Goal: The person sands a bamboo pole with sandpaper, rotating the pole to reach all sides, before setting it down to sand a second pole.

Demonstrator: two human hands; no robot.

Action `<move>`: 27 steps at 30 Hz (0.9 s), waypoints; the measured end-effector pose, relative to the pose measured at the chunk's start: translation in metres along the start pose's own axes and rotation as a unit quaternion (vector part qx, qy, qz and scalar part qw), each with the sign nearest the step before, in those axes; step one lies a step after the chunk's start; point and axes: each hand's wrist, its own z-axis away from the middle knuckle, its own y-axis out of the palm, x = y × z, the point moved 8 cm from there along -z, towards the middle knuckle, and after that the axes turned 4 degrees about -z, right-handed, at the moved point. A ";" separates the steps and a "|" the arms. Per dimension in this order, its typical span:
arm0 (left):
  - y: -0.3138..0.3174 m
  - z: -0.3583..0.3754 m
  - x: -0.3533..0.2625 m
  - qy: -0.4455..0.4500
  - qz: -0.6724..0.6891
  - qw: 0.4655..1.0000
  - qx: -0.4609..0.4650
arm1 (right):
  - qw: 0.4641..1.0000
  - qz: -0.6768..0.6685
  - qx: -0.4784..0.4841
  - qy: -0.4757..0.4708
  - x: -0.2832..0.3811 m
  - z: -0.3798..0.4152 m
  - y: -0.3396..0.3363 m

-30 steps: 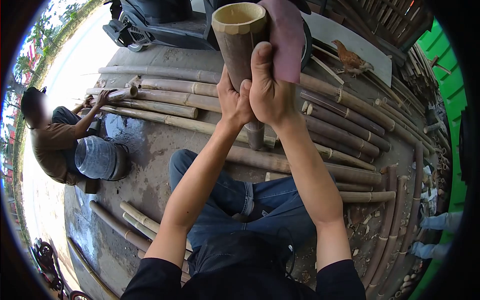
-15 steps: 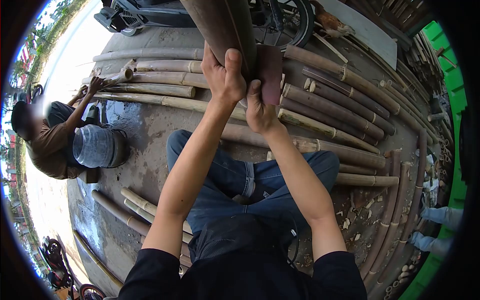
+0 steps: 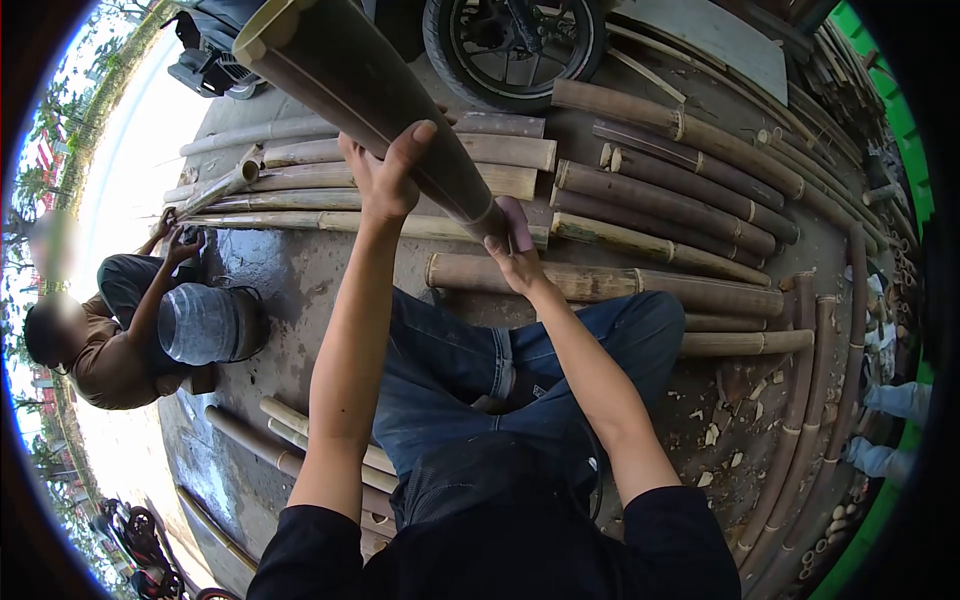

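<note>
A thick dark bamboo pole [image 3: 365, 90] slants across the upper middle of the head view, its open cut end toward the upper left. My left hand [image 3: 385, 175] is closed around its middle from below, thumb along the near side. At the pole's lower right end, my right hand [image 3: 520, 265] presses a folded maroon sheet of sandpaper [image 3: 518, 222] against the bamboo. Some of the fingers of both hands are hidden behind the pole. My crossed legs in jeans [image 3: 450, 350] lie beneath my forearms.
Several bamboo poles [image 3: 600, 280] lie on the concrete ahead and right. On the left, a seated person [image 3: 120, 340] handles another pole [image 3: 225, 190] beside a plastic-wrapped container [image 3: 205, 325]. A motorbike wheel [image 3: 515, 50] stands ahead; wood chips [image 3: 715, 430] litter the right floor.
The pole has tipped over to the left, showing its open end. My left hand has moved left along with it. My right hand with the sandpaper is lower, at the pole's near end.
</note>
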 end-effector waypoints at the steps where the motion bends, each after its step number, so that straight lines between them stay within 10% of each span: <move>1: 0.000 -0.001 0.002 -0.011 0.014 1.000 0.001 | 0.998 0.051 -0.001 -0.023 -0.009 0.001 -0.002; 5: 0.002 -0.011 0.013 -0.036 0.067 0.994 0.072 | 0.961 0.194 0.063 0.185 -0.054 0.019 -0.024; 8: 0.015 -0.018 -0.003 0.026 0.114 0.985 0.130 | 0.874 0.480 0.001 0.067 -0.068 0.033 -0.029; 10: 0.017 -0.022 -0.007 0.031 0.089 0.978 0.184 | 0.882 0.465 -0.019 0.077 -0.079 0.031 -0.030; 17: -0.008 -0.023 -0.100 0.085 -0.162 0.957 -0.223 | 0.887 0.454 -0.068 0.056 -0.093 0.036 -0.017; 27: -0.033 -0.006 -0.085 0.159 -0.049 0.975 -0.150 | 0.974 0.193 -0.057 -0.108 0.023 -0.007 0.044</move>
